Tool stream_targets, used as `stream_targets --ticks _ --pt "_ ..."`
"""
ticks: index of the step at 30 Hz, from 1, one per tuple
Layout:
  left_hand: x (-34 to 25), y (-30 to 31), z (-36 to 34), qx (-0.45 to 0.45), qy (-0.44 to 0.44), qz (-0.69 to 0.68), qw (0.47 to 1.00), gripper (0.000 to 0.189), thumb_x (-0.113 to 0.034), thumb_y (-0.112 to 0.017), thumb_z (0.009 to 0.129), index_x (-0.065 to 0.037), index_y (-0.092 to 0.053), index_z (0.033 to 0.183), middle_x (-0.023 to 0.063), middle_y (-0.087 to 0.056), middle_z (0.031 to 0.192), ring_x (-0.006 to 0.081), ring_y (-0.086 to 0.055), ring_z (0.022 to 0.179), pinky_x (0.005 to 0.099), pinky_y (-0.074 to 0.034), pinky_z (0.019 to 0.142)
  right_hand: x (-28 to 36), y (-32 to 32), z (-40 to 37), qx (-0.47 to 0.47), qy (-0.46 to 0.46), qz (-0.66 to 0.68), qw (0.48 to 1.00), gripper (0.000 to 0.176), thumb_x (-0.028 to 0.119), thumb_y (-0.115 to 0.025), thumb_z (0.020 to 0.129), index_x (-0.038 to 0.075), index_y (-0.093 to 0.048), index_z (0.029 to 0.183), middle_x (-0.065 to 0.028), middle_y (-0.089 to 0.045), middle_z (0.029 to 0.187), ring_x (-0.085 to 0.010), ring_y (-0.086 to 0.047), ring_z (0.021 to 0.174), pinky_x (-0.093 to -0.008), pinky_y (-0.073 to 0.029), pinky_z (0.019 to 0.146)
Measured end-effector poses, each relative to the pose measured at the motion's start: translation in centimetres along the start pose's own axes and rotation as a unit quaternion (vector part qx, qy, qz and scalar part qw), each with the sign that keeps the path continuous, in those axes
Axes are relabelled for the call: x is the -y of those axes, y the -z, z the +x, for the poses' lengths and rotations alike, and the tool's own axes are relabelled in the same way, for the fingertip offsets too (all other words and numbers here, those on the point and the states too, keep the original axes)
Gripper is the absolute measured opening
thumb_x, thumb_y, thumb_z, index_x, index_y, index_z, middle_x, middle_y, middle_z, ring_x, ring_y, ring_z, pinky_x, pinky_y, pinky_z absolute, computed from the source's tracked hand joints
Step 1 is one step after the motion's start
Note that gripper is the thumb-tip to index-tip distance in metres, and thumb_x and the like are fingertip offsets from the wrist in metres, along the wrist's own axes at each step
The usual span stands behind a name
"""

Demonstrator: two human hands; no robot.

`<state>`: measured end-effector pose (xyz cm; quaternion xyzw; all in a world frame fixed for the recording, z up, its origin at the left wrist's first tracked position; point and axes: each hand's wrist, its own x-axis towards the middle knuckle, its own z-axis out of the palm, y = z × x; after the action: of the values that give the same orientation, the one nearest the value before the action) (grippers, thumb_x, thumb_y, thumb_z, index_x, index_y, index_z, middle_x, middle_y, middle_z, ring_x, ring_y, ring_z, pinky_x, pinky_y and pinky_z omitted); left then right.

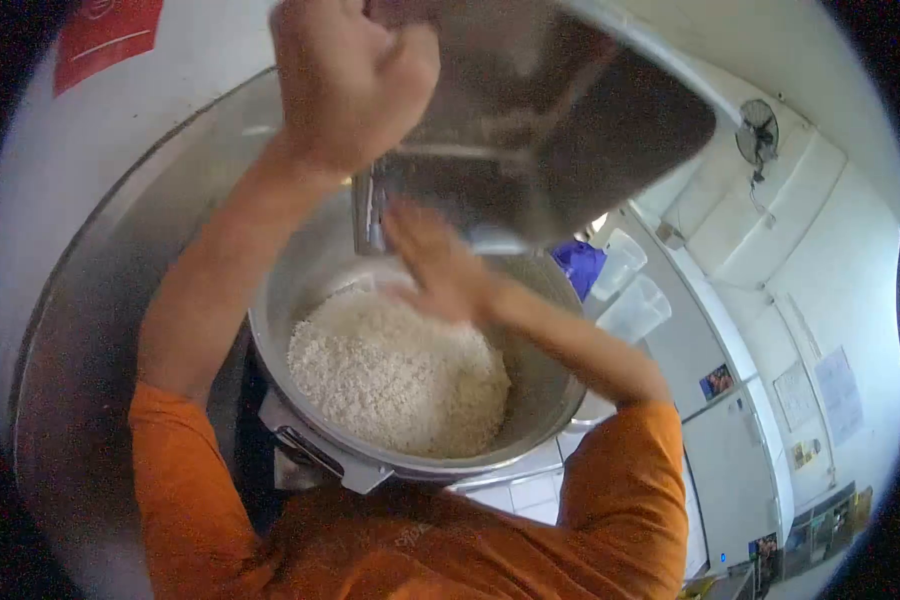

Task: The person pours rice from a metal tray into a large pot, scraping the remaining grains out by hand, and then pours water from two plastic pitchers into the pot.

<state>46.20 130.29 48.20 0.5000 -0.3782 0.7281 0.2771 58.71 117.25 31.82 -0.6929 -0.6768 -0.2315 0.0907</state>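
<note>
A rectangular metal container (610, 120) is tipped on its side over a large round metal pot (542, 385). My left hand (355, 85) is closed at the container's upper left edge, gripping it; part of the grip is hidden. Against the lower rim of the container, my right hand (445, 265) is held flat with its fingers stretched out, slightly blurred by motion. It hangs above the white rice (395, 370) that covers the bottom of the pot. Whether the right fingertips touch the container's inside is hard to make out.
A wide metal surface (100, 300) curves around the pot's left side. Beyond the pot on the right are clear plastic containers (635, 308) and a purple bag (579, 265). White cabinets (735, 465) and a wall fan (757, 133) are on the right.
</note>
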Motion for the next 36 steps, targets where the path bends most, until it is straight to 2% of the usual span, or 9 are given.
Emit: stream_targets --ticks 3,6,10,15,17,19,27,33,36 --pt "0.8 0.9 -1.1 -0.002 0.024 -0.026 0.999 0.029 0.019 -0.042 0.071 0.003 -0.04 0.095 0.0216 -0.062 0.097 0.0218 -0.063 0.093 0.0319 -0.048 0.089 3.9 7.7 -1.4 0.568 -0.13 0.27 0.767 0.068 0.054 -0.036 0.092 -0.002 -0.047 0.127 -0.0272 -0.039 0.135 -0.038 -0.027 0.133 -0.0457 -0.023 0.108" --pt "0.9 0.7 -1.1 -0.032 0.054 -0.061 0.996 0.026 0.017 -0.046 0.073 0.002 -0.04 0.094 0.0178 -0.062 0.094 0.0187 -0.062 0.09 0.0286 -0.05 0.083 4.3 9.8 -0.7 0.436 -0.102 0.194 0.873 0.063 0.051 -0.036 0.094 -0.002 -0.05 0.125 -0.0254 -0.04 0.136 -0.0347 -0.032 0.131 -0.0412 -0.027 0.107" --pt "0.6 -0.6 -1.1 -0.009 0.016 0.004 1.0 0.023 0.014 -0.05 0.075 0.001 -0.042 0.093 0.0134 -0.061 0.09 0.0152 -0.061 0.085 0.0259 -0.05 0.076 2.6 7.8 4.7 -0.215 -0.126 0.386 0.888 0.06 0.046 -0.032 0.096 -0.004 -0.044 0.128 -0.0271 -0.046 0.127 -0.0382 -0.043 0.121 -0.0402 -0.032 0.103" --pt "1.3 0.6 0.0 -0.008 -0.018 0.011 1.0 0.031 0.012 -0.059 0.071 0.003 -0.047 0.098 0.0171 -0.061 0.096 0.0204 -0.062 0.087 0.032 -0.05 0.081 2.2 1.2 7.7 -0.239 -0.184 0.429 0.852 0.072 0.051 -0.023 0.096 -0.009 -0.027 0.136 -0.0295 -0.03 0.14 -0.0357 -0.025 0.135 -0.0381 -0.017 0.111" --pt "1.6 1.2 0.8 -0.067 -0.002 0.111 0.992 0.031 0.012 -0.066 0.067 0.006 -0.051 0.093 0.0194 -0.064 0.094 0.0233 -0.065 0.084 0.0334 -0.052 0.082 4.5 -0.4 2.3 -0.134 -0.174 0.341 0.914 0.077 0.054 -0.022 0.095 -0.012 -0.037 0.13 -0.0319 -0.033 0.137 -0.0359 -0.024 0.135 -0.0396 -0.016 0.111" --pt "2.4 1.4 0.8 -0.083 -0.019 0.08 0.993 0.03 0.012 -0.067 0.067 0.006 -0.051 0.092 0.0185 -0.065 0.092 0.0231 -0.066 0.083 0.0332 -0.052 0.082 6.0 8.2 0.0 0.384 -0.216 0.332 0.834 0.069 0.053 -0.029 0.095 -0.006 -0.055 0.119 -0.0314 -0.046 0.127 -0.0367 -0.038 0.128 -0.0408 -0.029 0.106" --pt "1.9 1.5 -0.4 -0.047 0.004 0.077 0.996 0.032 0.013 -0.065 0.071 0.006 -0.046 0.095 0.018 -0.062 0.094 0.0218 -0.064 0.086 0.0324 -0.051 0.083 -0.3 8.5 5.9 -0.088 -0.132 0.221 0.962 0.056 0.047 -0.04 0.093 -0.003 -0.061 0.107 -0.0292 -0.059 0.104 -0.0401 -0.056 0.104 -0.0444 -0.041 0.093" --pt "1.2 1.3 -0.7 -0.039 0.017 0.023 0.999 0.033 0.018 -0.058 0.073 0.005 -0.038 0.096 0.0229 -0.062 0.096 0.0313 -0.063 0.098 0.0377 -0.049 0.09 1.2 0.2 2.7 -0.001 -0.063 0.106 0.992 0.078 0.058 -0.027 0.092 -0.009 -0.039 0.13 -0.0272 -0.038 0.136 -0.0373 -0.031 0.131 -0.0451 -0.02 0.11" --pt "2.0 2.4 -1.4 -0.025 -0.005 0.04 0.999 0.032 0.019 -0.054 0.074 0.003 -0.035 0.094 0.0253 -0.061 0.098 0.0325 -0.062 0.1 0.0393 -0.048 0.093 4.8 8.8 0.8 0.464 -0.083 0.374 0.799 0.076 0.059 -0.028 0.092 -0.007 -0.05 0.123 -0.0286 -0.042 0.132 -0.0376 -0.034 0.129 -0.0444 -0.025 0.108"
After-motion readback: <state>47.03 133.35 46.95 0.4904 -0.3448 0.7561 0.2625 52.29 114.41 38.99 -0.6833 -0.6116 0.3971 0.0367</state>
